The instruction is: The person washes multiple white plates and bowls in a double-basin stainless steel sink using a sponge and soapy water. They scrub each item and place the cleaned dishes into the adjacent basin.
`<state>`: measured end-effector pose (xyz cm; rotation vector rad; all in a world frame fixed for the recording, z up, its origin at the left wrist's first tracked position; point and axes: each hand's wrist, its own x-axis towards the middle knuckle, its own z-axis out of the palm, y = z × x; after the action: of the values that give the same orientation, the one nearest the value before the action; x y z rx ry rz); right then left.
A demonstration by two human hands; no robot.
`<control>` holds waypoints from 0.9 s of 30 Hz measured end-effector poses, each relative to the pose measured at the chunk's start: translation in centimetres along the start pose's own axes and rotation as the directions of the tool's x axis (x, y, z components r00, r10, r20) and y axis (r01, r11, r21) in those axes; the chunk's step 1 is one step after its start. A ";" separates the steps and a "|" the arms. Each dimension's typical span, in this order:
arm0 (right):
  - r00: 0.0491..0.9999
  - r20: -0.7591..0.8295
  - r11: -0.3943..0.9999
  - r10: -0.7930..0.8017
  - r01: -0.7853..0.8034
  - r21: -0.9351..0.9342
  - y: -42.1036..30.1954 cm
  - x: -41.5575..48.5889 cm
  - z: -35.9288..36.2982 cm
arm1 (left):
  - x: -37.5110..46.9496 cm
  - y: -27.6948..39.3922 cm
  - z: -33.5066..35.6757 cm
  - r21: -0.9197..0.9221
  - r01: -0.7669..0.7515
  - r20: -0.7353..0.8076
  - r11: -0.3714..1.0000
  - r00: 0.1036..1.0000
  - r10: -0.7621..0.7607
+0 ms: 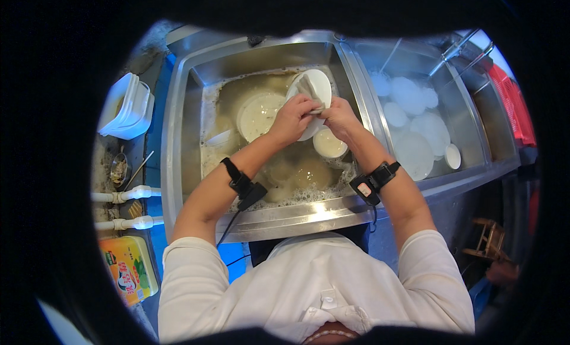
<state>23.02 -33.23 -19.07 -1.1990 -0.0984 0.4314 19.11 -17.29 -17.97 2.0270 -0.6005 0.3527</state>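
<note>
Over the left sink basin (191,122), half full of cloudy, sudsy water, both my hands meet at a white plate (323,81). My left hand (291,118) presses a grey-beige cloth (307,87) against the plate's face. The plate's near edge is in the fingers of my right hand (340,120). Just below them, a white bowl (329,143) sits in the water. A large round white dish (258,115) lies to the left of my left hand, partly under water. Other dishes are blurred beneath the murky surface.
The right basin holds several white plates (414,155) and a small white bowl (453,156) under a metal tap (454,51). A red plastic basket (512,104) stands far right. At left are white plastic tubs (127,106), white pipes (138,192) and a yellow detergent container (129,269).
</note>
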 end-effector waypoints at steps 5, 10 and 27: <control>0.996 -0.085 0.999 0.018 -0.016 0.030 -3.6 -0.7 -1.9 | -3.3 -5.1 -2.0 0.089 0.339 0.317 0.937 0.882 -0.349; 0.960 -0.137 0.968 -0.243 0.230 -0.103 -10.6 -3.6 -6.5 | -5.0 -12.1 -5.8 0.286 0.818 -0.236 0.499 0.565 -0.791; 0.953 -0.128 -0.241 -0.273 -0.197 -0.950 -3.5 -3.1 -25.8 | -6.7 -10.9 2.1 0.537 -0.154 0.727 0.830 0.584 -0.362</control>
<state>28.86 -58.12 -24.92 -3.0246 -0.2555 -0.0766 19.47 -12.66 -30.10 2.7685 -1.0002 -0.6419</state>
